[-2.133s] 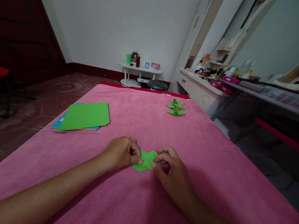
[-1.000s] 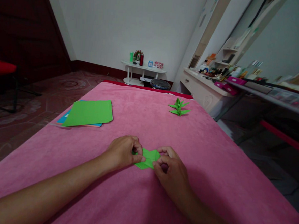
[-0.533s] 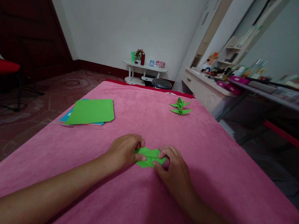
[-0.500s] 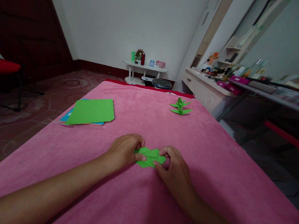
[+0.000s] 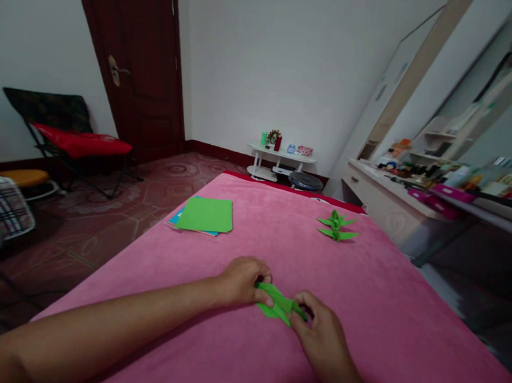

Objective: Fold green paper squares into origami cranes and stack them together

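A partly folded piece of green paper (image 5: 278,302) is between my hands, close above or on the pink cloth (image 5: 164,347). My left hand (image 5: 245,283) pinches its left end, with the thumb on top and the fingers curled behind. At the right end, my right hand (image 5: 319,325) grips the paper between thumb and index finger. Creases and a raised flap show along its middle. Beyond my right hand, two folded green paper figures (image 5: 336,226) with pointed wings stand one behind the other.
A stack of green paper sheets (image 5: 206,214), with blue showing beneath, lies at the cloth's far left. A dresser (image 5: 381,190) with many small items lines the right side. Behind the cloth stands a small white table (image 5: 284,154); a red and black chair (image 5: 81,143) is at left.
My view has swung left and up, so the scene sits further right and lower. The paper's right part, flatter before, is now tilted and lifted by my right hand.
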### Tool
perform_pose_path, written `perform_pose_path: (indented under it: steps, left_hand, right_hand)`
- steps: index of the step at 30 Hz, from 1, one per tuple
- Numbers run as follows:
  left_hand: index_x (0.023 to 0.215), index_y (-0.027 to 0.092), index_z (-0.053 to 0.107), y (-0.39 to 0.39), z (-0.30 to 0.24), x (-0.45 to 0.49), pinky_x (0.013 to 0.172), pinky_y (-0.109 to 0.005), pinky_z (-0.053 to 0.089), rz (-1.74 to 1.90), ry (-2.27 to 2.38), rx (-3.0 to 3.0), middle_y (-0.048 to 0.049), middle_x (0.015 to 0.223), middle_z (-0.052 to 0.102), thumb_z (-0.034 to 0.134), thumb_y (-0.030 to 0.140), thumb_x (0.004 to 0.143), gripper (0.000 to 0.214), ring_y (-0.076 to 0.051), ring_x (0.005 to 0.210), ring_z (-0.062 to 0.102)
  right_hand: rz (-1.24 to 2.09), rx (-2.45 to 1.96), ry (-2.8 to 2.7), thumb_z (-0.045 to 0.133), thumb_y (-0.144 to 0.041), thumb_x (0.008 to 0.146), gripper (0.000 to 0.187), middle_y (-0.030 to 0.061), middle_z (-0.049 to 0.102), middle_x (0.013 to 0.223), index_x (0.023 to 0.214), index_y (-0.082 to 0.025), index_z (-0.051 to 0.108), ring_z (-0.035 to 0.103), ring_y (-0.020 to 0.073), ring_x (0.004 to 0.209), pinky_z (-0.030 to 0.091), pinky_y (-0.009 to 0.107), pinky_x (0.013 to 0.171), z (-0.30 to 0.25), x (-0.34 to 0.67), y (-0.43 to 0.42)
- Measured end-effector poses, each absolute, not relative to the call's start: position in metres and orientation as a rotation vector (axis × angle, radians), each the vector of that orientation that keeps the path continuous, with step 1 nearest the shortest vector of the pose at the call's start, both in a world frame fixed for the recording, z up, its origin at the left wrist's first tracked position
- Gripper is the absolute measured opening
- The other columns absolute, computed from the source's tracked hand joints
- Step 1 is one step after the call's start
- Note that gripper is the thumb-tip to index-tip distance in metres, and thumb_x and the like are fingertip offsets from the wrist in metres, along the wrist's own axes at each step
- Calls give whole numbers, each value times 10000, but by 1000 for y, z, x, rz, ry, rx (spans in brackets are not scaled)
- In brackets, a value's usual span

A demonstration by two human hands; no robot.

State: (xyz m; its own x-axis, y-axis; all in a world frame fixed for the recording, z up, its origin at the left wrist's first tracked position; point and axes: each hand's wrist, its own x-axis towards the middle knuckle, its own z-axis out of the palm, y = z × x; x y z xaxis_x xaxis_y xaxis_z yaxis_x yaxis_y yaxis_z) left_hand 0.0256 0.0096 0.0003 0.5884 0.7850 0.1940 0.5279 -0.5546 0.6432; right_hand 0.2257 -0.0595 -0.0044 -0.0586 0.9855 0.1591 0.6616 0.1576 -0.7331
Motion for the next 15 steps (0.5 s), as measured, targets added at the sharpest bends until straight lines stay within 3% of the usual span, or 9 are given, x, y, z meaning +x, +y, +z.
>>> perform_pose_path:
  steps: [4, 8, 10, 15]
  left_hand:
    - [588, 138, 580, 29, 5, 39, 471, -202, 252, 923, 1010, 1784, 43, 523, 500, 788, 397, 530, 337, -80, 485, 418]
    - [564, 121, 573, 58, 27, 65, 446, -194, 284, 1319, 971, 1158, 21, 515, 547, 829, 414, 424, 414, -71, 436, 428]
    - [636, 118, 605, 65, 36, 76, 434, -191, 291, 1380, 949, 1093, 6, 543, 583, 792, 482, 478, 439, -73, 427, 445]
    - [668, 110, 615, 60, 26, 90, 474, -209, 388, 1442, 866, 1045, -17, 572, 625, 798, 480, 479, 455, -104, 459, 526]
  right_hand:
    - [889, -1298, -1507, 607, -236, 637, 85, -9, 552, 610, 634, -177, 545, 510, 148, 582, 359, 233, 527, 24, 228, -25]
    - [991, -1069, -1117, 694, -407, 633, 352, 24, 620, 708, 871, -171, 590, 550, 149, 602, 381, 229, 543, 59, 225, 26]
    - [991, -1009, -1067, 685, -455, 651, 349, 38, 622, 760, 823, -163, 603, 542, 139, 614, 370, 218, 531, 62, 219, 40]
    - [983, -852, -1070, 649, -446, 705, 297, -22, 509, 604, 663, -166, 560, 457, 123, 564, 353, 224, 533, 28, 194, 47]
